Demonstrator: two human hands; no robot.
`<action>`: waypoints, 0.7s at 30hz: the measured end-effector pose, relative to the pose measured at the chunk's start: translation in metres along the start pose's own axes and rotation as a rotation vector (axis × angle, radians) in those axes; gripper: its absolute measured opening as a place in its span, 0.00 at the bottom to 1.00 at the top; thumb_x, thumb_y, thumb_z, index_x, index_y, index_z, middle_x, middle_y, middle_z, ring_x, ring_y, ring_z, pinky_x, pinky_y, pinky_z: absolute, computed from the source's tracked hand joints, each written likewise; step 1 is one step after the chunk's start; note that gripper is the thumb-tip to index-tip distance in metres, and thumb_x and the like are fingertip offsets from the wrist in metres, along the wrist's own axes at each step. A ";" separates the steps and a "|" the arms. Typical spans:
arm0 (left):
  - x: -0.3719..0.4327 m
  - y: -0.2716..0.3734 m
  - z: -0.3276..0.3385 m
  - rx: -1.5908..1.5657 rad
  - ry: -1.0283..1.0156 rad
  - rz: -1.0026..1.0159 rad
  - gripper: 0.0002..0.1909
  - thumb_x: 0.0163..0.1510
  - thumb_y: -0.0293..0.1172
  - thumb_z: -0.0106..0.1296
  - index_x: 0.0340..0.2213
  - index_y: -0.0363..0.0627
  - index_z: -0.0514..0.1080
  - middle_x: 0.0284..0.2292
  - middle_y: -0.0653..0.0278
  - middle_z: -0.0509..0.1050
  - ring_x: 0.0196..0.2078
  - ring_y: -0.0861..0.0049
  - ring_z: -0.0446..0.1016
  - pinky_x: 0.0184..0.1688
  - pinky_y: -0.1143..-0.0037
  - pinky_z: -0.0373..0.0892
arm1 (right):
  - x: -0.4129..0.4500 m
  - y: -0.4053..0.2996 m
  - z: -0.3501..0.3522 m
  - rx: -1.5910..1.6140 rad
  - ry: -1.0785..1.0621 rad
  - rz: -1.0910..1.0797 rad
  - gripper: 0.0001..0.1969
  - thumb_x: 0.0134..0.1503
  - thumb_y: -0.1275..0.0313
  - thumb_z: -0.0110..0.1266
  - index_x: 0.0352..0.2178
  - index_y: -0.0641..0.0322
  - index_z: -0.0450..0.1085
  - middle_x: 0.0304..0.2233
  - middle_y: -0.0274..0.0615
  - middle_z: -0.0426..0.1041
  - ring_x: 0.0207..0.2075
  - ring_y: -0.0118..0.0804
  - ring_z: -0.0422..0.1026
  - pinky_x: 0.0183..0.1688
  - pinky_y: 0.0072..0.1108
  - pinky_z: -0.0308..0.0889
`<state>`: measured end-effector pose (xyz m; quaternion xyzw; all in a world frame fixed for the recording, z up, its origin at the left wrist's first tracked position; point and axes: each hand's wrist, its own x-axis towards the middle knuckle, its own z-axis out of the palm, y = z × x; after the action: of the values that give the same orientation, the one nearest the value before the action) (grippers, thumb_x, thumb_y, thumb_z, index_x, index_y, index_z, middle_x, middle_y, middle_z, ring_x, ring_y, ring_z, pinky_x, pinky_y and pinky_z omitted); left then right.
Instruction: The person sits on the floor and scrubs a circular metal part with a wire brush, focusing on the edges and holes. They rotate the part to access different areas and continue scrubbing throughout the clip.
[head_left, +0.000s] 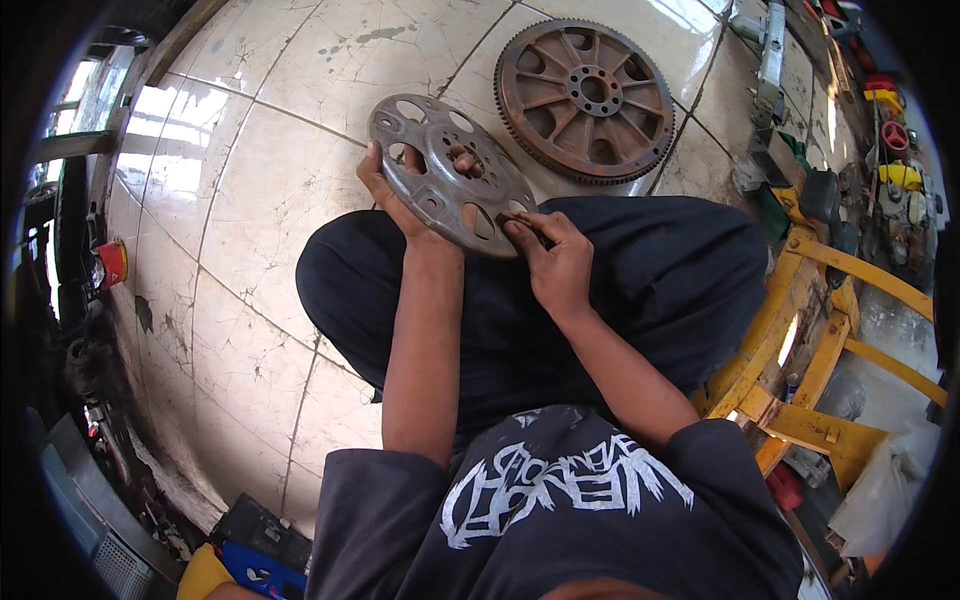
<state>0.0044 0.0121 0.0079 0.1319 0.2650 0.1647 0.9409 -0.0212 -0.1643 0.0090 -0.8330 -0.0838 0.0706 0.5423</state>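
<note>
My left hand (401, 199) grips a round metal plate (442, 169) with large oval cutouts and a ring of small holes, like a flexplate. The plate is tilted above my crossed legs, and a fingertip pokes up through its centre hole. At the plate's near right edge, my right hand (555, 251) pinches a small dark brown piece (517, 220), perhaps sandpaper, against or close to the rim; the contact is partly hidden by the fingers. A rusty toothed flywheel (589, 101) with spokes and a bolt-hole ring lies flat on the tiles beyond my right knee.
Cracked cream floor tiles (300, 142) spread ahead and to the left. A yellow metal frame (806, 360) stands close on the right, with mixed tools and parts behind it. A red and yellow can (112, 264) is at the left. A black case (262, 529) sits near my left side.
</note>
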 end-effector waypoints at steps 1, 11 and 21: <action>0.000 0.000 0.001 0.001 0.016 0.002 0.42 0.55 0.72 0.51 0.52 0.44 0.73 0.34 0.59 0.78 0.28 0.63 0.77 0.34 0.62 0.74 | 0.001 -0.001 0.001 0.029 -0.025 0.001 0.10 0.59 0.73 0.71 0.43 0.58 0.86 0.30 0.43 0.81 0.29 0.32 0.75 0.36 0.26 0.71; 0.010 0.015 -0.016 -0.052 -0.126 -0.070 0.42 0.55 0.74 0.47 0.53 0.50 0.71 0.40 0.50 0.76 0.31 0.57 0.74 0.38 0.58 0.71 | 0.004 -0.014 0.012 0.083 -0.080 -0.094 0.10 0.59 0.71 0.71 0.43 0.57 0.87 0.31 0.41 0.84 0.31 0.31 0.76 0.39 0.25 0.73; 0.004 0.009 -0.012 -0.026 -0.086 -0.050 0.44 0.55 0.75 0.47 0.52 0.46 0.71 0.41 0.50 0.76 0.31 0.57 0.74 0.40 0.57 0.71 | -0.006 0.009 0.002 0.055 -0.086 -0.074 0.12 0.59 0.72 0.71 0.45 0.57 0.86 0.31 0.40 0.83 0.31 0.31 0.75 0.40 0.24 0.72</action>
<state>-0.0007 0.0240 -0.0006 0.1199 0.2251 0.1389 0.9569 -0.0265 -0.1670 -0.0004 -0.8102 -0.1360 0.0884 0.5633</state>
